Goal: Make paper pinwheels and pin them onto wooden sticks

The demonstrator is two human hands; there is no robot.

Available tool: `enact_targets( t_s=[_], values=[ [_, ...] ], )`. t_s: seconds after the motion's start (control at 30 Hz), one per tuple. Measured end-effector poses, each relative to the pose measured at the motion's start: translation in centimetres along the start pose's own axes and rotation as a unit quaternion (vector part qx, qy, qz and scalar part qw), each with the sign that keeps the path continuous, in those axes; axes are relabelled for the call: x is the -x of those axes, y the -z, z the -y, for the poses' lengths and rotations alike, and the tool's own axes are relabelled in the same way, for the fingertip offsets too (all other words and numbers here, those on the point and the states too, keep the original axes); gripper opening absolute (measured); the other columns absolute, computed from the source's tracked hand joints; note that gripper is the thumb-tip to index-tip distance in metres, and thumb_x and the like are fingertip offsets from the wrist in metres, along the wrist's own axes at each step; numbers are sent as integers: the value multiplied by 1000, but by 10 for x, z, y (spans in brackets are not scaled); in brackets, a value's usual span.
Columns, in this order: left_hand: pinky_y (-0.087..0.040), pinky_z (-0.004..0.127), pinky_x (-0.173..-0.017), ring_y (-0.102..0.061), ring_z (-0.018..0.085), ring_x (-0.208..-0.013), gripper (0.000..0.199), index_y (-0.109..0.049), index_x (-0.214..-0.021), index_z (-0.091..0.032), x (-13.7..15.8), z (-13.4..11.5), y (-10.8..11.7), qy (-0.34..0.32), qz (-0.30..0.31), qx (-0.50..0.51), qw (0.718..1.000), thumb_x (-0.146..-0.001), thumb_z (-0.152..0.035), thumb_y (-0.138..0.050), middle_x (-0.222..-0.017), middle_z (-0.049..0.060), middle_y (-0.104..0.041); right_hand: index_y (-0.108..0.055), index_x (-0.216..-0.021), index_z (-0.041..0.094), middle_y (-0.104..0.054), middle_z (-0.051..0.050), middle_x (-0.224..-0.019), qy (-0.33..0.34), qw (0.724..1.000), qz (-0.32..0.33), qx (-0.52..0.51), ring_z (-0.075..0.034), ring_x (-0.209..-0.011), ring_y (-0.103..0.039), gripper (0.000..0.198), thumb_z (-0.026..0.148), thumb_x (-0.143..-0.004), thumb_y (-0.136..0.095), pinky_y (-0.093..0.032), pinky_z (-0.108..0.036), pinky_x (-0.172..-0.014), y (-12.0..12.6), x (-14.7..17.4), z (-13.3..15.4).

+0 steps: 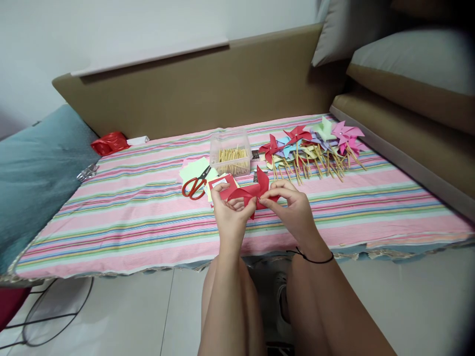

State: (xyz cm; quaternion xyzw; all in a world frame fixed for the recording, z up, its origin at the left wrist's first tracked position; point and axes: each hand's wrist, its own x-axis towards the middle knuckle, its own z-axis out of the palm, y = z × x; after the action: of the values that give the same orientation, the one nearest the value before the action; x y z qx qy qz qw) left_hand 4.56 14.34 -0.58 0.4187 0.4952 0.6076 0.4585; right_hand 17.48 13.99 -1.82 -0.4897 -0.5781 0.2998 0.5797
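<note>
A red paper pinwheel [262,182] is held up between my two hands, above the near part of the striped cloth. My left hand [233,210] grips it from the left, its thumb at the pinwheel's centre. The fingers of my right hand [288,201] pinch at the same centre from the right; anything small between those fingertips is hard to make out. Just beyond my left hand lie red paper squares [227,187], pale green sheets [195,171] and red-handled scissors [195,186]. A clear plastic box [230,148] of wooden sticks [233,159] stands behind them.
Several finished pinwheels [297,134] on sticks are piled at the back right. A red plastic bag [110,143] and a white object [138,140] lie at the back left, near a shiny metallic item [88,173]. Cushions [415,62] border the right side.
</note>
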Motion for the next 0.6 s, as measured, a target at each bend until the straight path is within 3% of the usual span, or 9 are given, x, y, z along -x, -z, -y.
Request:
enact_targets(
  t_s=[0.2,0.37,0.47,0.6],
  values=[
    [-38,15,-50,-48,5,-46,57,-35,-99,-24,0,-1,-1,-9,3,-11,1000,-58,-14,-74,-52,-14,-41,-70,-70,21,-56,-3,-86,3,1000,-11,5,-19,-89,-57,4,20,-74,-70,-45,-36,-86,-2,1,1],
    [-35,14,-46,-45,4,-41,55,-36,-99,-25,0,1,-1,-34,21,-6,999,-59,-12,-72,-49,-15,-40,-70,-71,21,-59,-7,-108,-5,1000,-5,-7,-22,-112,-54,3,20,-74,-70,-41,-38,-97,-3,2,-1],
    [-34,13,-46,-45,4,-41,55,-38,-100,-25,0,2,-1,-43,27,0,999,-59,-11,-72,-50,-15,-39,-69,-72,21,-64,-6,-103,-8,999,16,-36,-22,-108,-57,4,18,-75,-69,-42,-39,-98,-3,2,-4],
    [-41,15,-52,-55,5,-48,56,-37,-103,-25,1,1,-1,-45,50,21,998,-61,-10,-71,-63,-9,-60,-68,-72,21,-66,-5,-92,7,998,21,-61,-21,-95,-61,4,18,-74,-69,-47,-37,-88,-3,1,-7]
  ],
)
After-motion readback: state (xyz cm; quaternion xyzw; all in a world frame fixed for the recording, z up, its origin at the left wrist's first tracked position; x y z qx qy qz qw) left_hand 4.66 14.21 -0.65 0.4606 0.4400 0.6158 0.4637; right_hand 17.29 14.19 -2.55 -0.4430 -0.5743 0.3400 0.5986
